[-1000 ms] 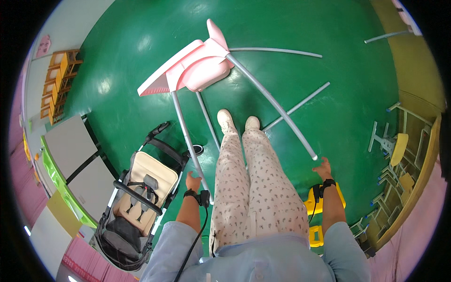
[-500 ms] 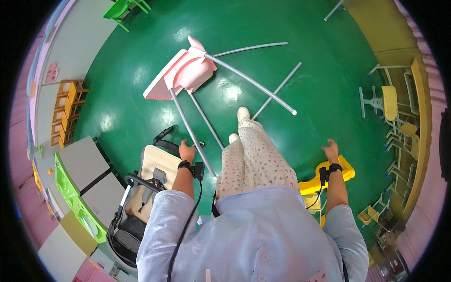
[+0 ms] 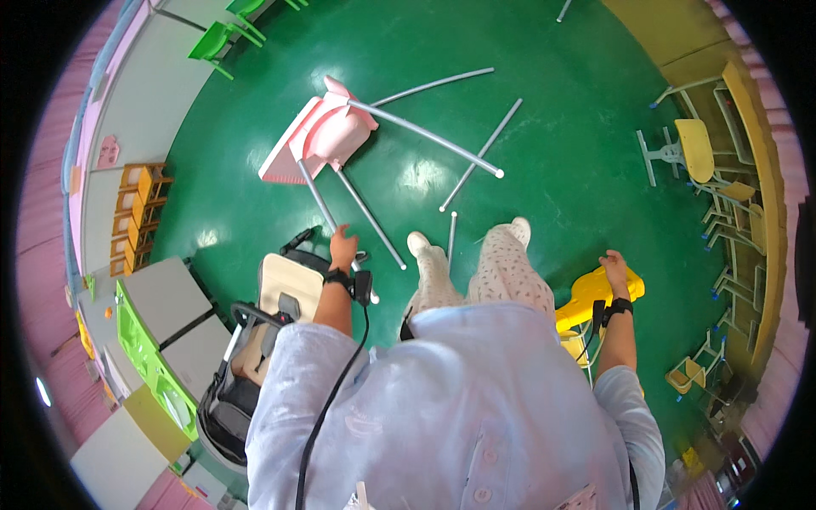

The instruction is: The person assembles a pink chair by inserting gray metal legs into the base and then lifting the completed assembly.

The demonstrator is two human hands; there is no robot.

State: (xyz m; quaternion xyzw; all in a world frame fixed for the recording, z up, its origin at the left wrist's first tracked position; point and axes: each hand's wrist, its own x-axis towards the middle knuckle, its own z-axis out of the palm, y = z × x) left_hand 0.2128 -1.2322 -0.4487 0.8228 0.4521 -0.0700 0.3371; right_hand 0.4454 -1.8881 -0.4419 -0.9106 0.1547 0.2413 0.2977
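Note:
A pink high chair (image 3: 338, 136) lies tipped over on the floor ahead, its long grey metal legs pointing toward me and to the right. One leg runs behind my left hand (image 3: 343, 248), which hangs beside the beige-padded stroller (image 3: 293, 276) with its fingers apart and nothing visibly held. A loose grey tube (image 3: 481, 155) lies right of the high chair. Another short tube (image 3: 452, 242) is between my feet. My right hand (image 3: 614, 269) hangs loosely over a yellow chair (image 3: 586, 293), its fingers slightly bent and holding nothing; whether it touches the chair I cannot tell.
Green chairs (image 3: 217, 44) stand at the far left. Wooden chairs (image 3: 136, 212) are stacked along the left wall, near grey tables (image 3: 153, 297). On the right are several yellow-seated chairs (image 3: 695, 151). A cable (image 3: 336, 399) runs down along my left arm.
My feet have moved apart in a step, my right foot swinging to the right. The high chair and tubes sit slightly further left in view. Both hands remain at my sides.

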